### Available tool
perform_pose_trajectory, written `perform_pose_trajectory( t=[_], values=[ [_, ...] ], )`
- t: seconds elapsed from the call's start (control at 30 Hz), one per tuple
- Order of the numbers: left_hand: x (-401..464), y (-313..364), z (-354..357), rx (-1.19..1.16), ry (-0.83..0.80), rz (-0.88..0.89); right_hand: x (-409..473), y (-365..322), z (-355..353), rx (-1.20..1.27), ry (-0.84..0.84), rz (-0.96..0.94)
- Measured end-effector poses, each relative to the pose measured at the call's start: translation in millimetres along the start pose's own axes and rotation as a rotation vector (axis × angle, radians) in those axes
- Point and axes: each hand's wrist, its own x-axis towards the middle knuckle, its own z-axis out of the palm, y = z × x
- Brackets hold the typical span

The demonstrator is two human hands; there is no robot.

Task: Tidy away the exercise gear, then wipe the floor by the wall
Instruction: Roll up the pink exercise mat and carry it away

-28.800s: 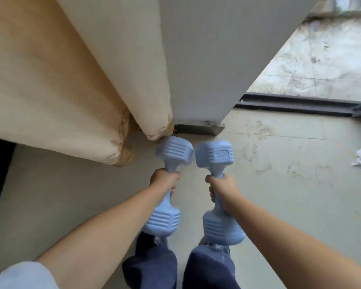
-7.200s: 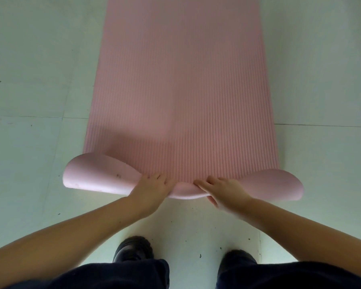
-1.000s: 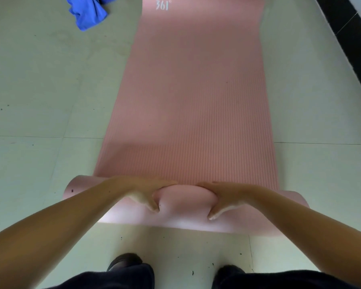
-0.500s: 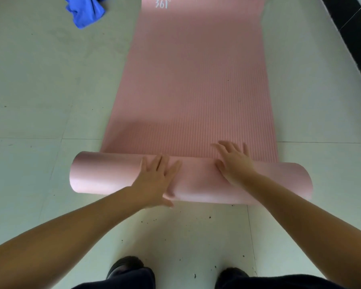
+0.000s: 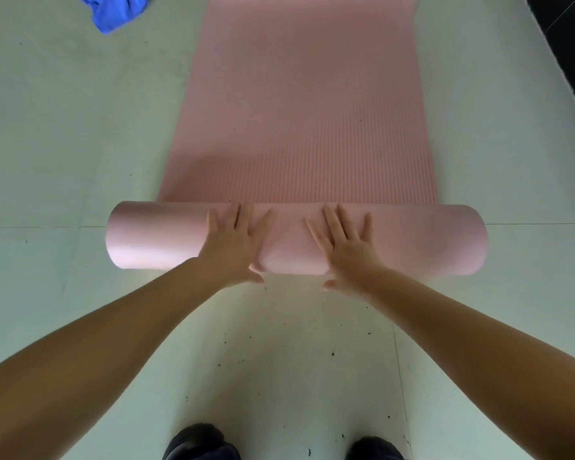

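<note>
**Rolling a soft foam mat with flat palms**

We have the pink ribbed foam exercise mat point(image 5: 299, 104) lying on the pale tiled floor point(image 5: 63, 144), its near end wound into a fat roll point(image 5: 153, 240) that lies across our view just ahead of our dark shoes point(image 5: 201, 441). Our left hand point(image 5: 236, 247) and right hand point(image 5: 344, 250) rest side by side on the middle of the roll, palms down and fingers spread; neither grip closes on anything, we only press.

We judge the mat light, soft and springy: the foam dimples between our palms, so it may loosen when pressure eases. The ribbed face should give good friction, the smooth outer skin less. Both ends of the roll jut past the flat part, so hands set wider, nearer the ends, would likely keep it winding straight. To lift it, we would wrap both hands around the roll.

A crumpled blue cloth point(image 5: 117, 9) lies on the floor, far left.
</note>
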Motion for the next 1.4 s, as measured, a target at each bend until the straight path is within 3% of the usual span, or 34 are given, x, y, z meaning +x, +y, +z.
perform_pose_trajectory(
  t=[0.23, 0.37, 0.43, 0.6, 0.73, 0.8, 0.9, 0.93, 1.03, 1.17, 1.2, 1.3, 1.4],
  values=[
    [-1, -7, -8, 0.011, 0.140, 0.059, -5, 10, -1, 0.082, 0.196, -0.025],
    [-32, 6, -15, -0.029, 0.064, 0.203, -43, 6, 16, 0.175, 0.178, -0.104],
    [-48, 16, -16, -0.088, -0.076, 0.291, -64, 1, 18, 0.181, 0.079, -0.153],
    [-57, 6, 0, -0.435, -0.495, 0.386, -70, -20, 0, 0.238, -0.370, -0.211],
    [-54, -3, -4, -0.427, -0.412, 0.300, -40, -10, -13, 0.383, -0.511, -0.156],
    [-55, -7, -9, -0.275, -0.213, 0.244, -32, 1, -18, 0.410, -0.495, -0.122],
    [-70, 5, -14, -0.065, 0.287, 0.101, -27, 10, -20, 0.444, -0.308, -0.020],
    [-79, 14, -15, -0.091, 0.275, 0.076, -27, 9, -19, 0.459, -0.202, 0.014],
    [-97, 48, 0, -0.185, -0.139, 0.063, -28, 2, -12, 0.411, 0.080, 0.035],
    [-69, 40, 10, -0.177, -0.161, 0.049, -40, -10, 1, 0.353, 0.364, -0.102],
    [-55, 30, 7, -0.211, -0.152, 0.048, -44, -11, 3, 0.298, 0.366, -0.131],
    [-19, -3, -15, -0.294, -0.172, 0.093, -45, -8, 4, 0.145, 0.124, -0.143],
    [-4, -18, -31, -0.215, -0.116, 0.095, -27, 2, -9, 0.057, 0.012, -0.099]
  ],
)
